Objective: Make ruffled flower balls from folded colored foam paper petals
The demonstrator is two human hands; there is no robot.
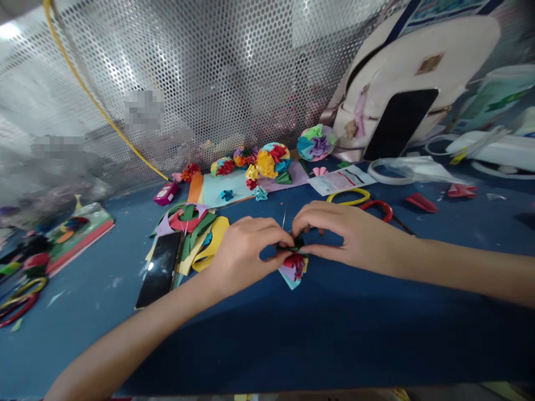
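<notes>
My left hand [246,248] and right hand [338,229] meet above the worktop [267,345], both with bent fingers [281,238] pinching a small folded-paper cluster [295,268]. It sits directly between and just below the 2 sets of fingertips: a dark green piece at the pinch, red folds under it, and pale lilac and light blue at the lower tip. A thin needle-like line [285,216] rises just beyond the fingers; I cannot tell whether it touches the paper.

Past my right hand I see a yellow loop [349,196] and a red loop [378,209], like scissor handles. Beyond my left hand, cut paper scraps [196,234] in green, yellow, red and lilac lie partly under a black phone [159,273]. Farther out, 4 multicoloured paper balls [273,161] stand along the back, around a light blue sheet [238,186] bearing small blue paper flowers [227,195].

For writing, I find a packet [340,180] with print and a red mark, too small to read. The magenta box [166,193] has a pale mark I can't make out, and the metal plate [429,63] on the white backpack [418,61] is equally unreadable. A 2nd phone [401,123] leans against that backpack, its screen black.
</notes>
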